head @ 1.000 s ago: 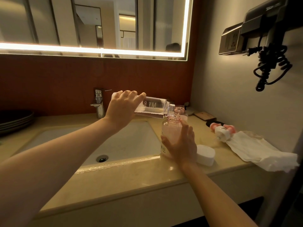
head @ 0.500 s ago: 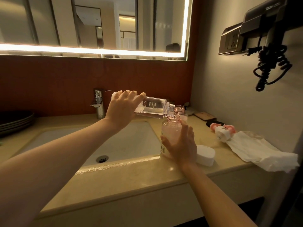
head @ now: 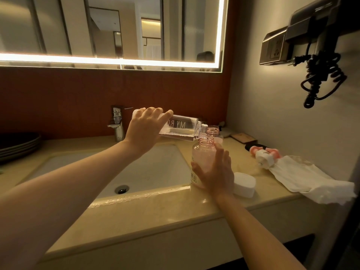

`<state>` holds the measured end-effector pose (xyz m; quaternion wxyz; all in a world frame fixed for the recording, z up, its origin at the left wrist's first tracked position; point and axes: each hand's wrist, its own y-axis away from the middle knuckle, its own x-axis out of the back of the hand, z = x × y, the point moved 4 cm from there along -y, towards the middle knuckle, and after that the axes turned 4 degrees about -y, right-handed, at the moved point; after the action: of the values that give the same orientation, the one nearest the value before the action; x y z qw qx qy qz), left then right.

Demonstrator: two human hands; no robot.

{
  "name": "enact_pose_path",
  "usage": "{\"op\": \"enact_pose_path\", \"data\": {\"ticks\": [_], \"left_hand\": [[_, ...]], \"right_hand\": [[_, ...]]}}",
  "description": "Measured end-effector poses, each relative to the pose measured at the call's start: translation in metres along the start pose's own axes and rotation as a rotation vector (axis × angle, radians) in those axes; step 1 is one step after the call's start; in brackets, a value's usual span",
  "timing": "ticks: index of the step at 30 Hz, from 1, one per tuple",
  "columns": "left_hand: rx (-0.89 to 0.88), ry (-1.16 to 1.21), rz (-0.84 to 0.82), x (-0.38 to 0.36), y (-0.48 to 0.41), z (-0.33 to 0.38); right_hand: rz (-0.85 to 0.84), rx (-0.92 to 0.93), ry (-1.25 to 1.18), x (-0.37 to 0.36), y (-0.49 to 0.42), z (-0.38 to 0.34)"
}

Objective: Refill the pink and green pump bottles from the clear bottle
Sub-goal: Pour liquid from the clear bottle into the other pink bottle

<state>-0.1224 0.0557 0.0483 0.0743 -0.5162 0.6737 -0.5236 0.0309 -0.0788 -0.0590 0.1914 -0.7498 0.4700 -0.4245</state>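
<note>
A stack of dark round plates (head: 18, 145) sits at the far left of the beige stone counter (head: 155, 209). Next come a chrome tap (head: 116, 123) and a white sunken basin (head: 155, 172).

Above the basin's right half, the left hand (head: 144, 129) grips the base end of the clear, square-sided, lettered bottle (head: 183, 126), with the fingers curled over its top. This bottle is tipped almost level, its mouth right at the open threaded neck of the pink translucent pump bottle (head: 202, 156). The pink bottle stands on the counter at the basin's right corner. The right hand (head: 216, 172) wraps its thumb and fingers round the pink bottle's body to steady it.

Just behind stands a second open threaded neck (head: 212, 131). Its body is hidden, so I cannot tell whether this is the green bottle. A white oval box (head: 244, 184) lies just beside the right hand. Farther right, a pink-and-white pump head (head: 266, 155) rests at the edge of a white paper tissue (head: 311, 178).

The task looks to be in its first pour. The pink bottle is being filled, though its level is hard to read. The other bottle is likely still to be filled, and the pumps are yet to go back on.
</note>
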Motion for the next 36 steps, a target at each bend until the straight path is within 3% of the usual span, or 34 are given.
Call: {"op": "enact_pose_path", "data": {"ticks": [36], "left_hand": [[-0.042,-0.051,-0.012,0.0081,-0.0082,-0.0006]], "right_hand": [[0.006,0.027,-0.015,0.0004,0.0008,-0.0011]]}}
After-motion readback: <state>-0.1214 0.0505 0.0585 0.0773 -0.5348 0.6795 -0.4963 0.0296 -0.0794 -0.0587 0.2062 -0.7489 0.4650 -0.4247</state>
